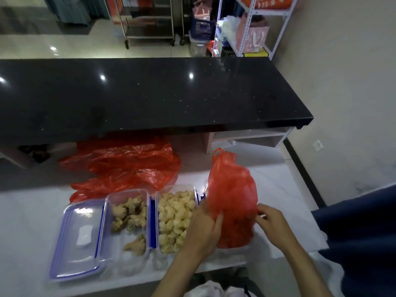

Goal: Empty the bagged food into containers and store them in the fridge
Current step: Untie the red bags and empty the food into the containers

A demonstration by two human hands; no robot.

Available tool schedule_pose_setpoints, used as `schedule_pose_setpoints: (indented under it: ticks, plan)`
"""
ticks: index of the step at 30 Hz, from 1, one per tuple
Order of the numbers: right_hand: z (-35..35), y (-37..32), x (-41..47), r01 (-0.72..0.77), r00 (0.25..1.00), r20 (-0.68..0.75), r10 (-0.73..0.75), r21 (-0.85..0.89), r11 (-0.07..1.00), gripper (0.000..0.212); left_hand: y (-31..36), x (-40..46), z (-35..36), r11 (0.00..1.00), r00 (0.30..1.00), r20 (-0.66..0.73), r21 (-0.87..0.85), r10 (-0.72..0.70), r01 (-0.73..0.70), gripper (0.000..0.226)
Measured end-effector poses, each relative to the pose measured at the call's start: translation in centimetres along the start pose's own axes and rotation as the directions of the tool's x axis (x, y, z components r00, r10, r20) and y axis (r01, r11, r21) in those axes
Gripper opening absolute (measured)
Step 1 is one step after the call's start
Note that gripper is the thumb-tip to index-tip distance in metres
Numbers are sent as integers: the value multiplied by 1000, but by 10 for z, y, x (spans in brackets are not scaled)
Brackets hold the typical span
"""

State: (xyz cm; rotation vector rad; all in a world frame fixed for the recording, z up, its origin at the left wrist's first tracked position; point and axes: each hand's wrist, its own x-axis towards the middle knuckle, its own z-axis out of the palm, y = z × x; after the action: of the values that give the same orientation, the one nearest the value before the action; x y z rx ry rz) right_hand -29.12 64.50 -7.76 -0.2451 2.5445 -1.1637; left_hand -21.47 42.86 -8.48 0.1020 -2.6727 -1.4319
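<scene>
Bare white counter (285,189) lies open right of the red bag (233,200), while 2 filled containers (128,221), a lid (79,236) and crumpled bags (128,166) crowd the left.

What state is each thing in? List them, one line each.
Red bag: upright, still holding food, gripped by both hands.
Left hand: gripping the bag's left side.
Right hand: pinching the bag's right side.
Cauliflower container: open, nearly full.
Ginger container: open, partly filled.
Lid: off, lying beside the ginger container.
Empty red bags: crumpled, flat.
</scene>
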Motion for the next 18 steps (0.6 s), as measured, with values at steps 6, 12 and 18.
schedule_pose_setpoints:
  ticks: [6,12,18]
  plan:
    - [-8,-35,5,1,988,-145,56,368,930,39,4,11,-13,997,974,-226,-82,-5,-14,47]
    - [3,-5,3,-116,993,67,101,276,954,19,-22,5,-13,969,933,341,245,-118,33,101]
    - [2,23,-9,-167,978,128,162,27,986,38,-20,-4,-9,801,891,454,538,-12,-264,64]
